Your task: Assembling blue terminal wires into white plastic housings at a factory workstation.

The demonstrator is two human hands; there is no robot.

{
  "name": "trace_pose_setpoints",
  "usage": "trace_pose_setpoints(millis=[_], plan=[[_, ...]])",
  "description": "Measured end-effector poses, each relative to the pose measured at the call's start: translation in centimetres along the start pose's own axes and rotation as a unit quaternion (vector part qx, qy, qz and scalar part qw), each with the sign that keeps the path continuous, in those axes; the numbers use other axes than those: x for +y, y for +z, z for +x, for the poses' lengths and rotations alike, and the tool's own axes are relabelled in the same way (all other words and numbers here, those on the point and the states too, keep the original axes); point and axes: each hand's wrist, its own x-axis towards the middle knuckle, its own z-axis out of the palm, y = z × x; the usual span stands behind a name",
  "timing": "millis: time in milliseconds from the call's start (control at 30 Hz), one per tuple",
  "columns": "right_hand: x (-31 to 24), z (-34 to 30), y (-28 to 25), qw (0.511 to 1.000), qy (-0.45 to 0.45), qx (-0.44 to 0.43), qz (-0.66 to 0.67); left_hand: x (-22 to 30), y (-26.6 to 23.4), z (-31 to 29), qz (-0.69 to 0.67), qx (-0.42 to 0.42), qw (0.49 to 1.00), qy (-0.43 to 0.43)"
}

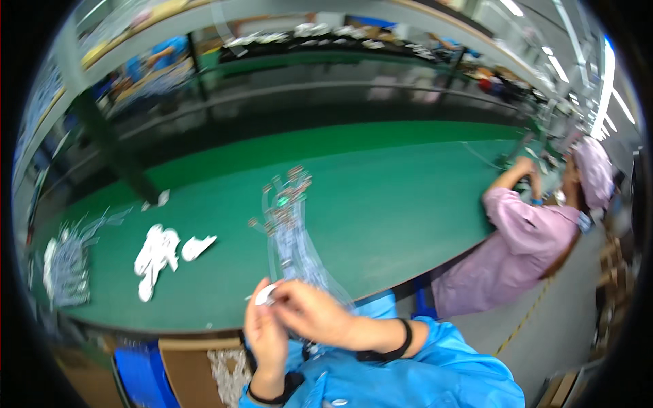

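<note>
A small white rounded part point(265, 294) sits between my two hands at the near edge of the green table point(381, 204). My left hand point(264, 333) is closed around its left side, fingers pointing up. From the right, the fingertips of my right hand point(309, 311) pinch the same part. Just beyond my hands lies a bundle of thin pale cables point(297, 248), with brownish and green ends point(289, 194) spread away from me. Left of it lie a pile of white plastic parts point(156, 253) and one separate white part point(196, 248).
Another bundle of cables point(69, 268) lies at the table's far left. A blue bin point(144, 372) and a cardboard box point(187, 374) stand below the near edge. At right, a co-worker in pink point(520, 238) works at the same table. A post point(112, 146) rises near the left.
</note>
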Motion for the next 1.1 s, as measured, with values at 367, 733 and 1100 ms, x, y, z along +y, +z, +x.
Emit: trace_pose_setpoints(millis=[367, 733, 1100], plan=[[-0.1, -0.2, -6.1, 0.959, -0.134, 0.000, 0.248, 3.0, -3.9, 3.1, -0.168, 0.186, 0.967, -0.050], [-1.5, 1.5, -0.2, 0.877, -0.203, 0.119, 0.418, 5.7, -11.3, 0.2, -0.282, 0.174, 0.943, 0.012], [-3.5, 2.0, 6.0, 0.896, -0.418, 0.058, 0.142, 7.0, -5.9, -4.6, -0.349, 0.077, 0.933, 0.028]])
